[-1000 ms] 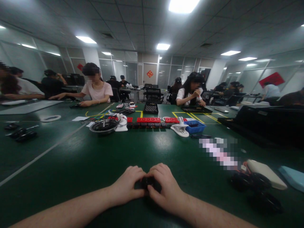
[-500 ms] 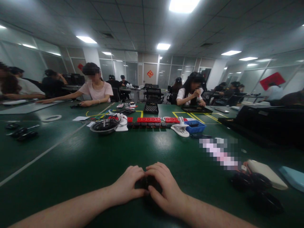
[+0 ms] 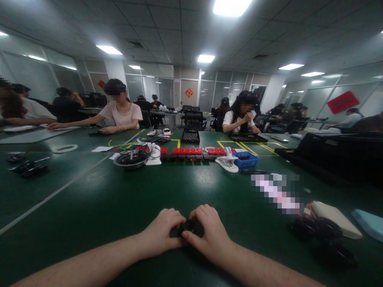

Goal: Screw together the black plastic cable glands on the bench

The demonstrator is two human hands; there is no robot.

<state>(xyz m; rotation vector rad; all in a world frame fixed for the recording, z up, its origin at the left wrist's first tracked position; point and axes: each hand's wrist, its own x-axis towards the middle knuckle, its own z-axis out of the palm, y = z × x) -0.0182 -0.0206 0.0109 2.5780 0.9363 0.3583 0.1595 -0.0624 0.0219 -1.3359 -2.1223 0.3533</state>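
Observation:
Both my hands rest on the green table [image 3: 98,199] near its front edge, side by side. Between them sits a small black object [image 3: 190,227], too dark to name. My left hand [image 3: 163,233] curls its fingers against the object's left side. My right hand [image 3: 209,233] has its fingers bent over the object's top and right side, thumb touching it. Most of the object is hidden by the fingers.
Black parts with a red wire [image 3: 317,231] and a white flat box [image 3: 335,219] lie to the right. Farther back stand a metal bowl [image 3: 131,159], a row of red blocks [image 3: 187,151], a blue bin [image 3: 245,160] and a white clamp [image 3: 226,162]. Other people sit across the table.
My right hand's fingers have curled in tighter over the black object, showing a little more of it. My left hand has stayed in place.

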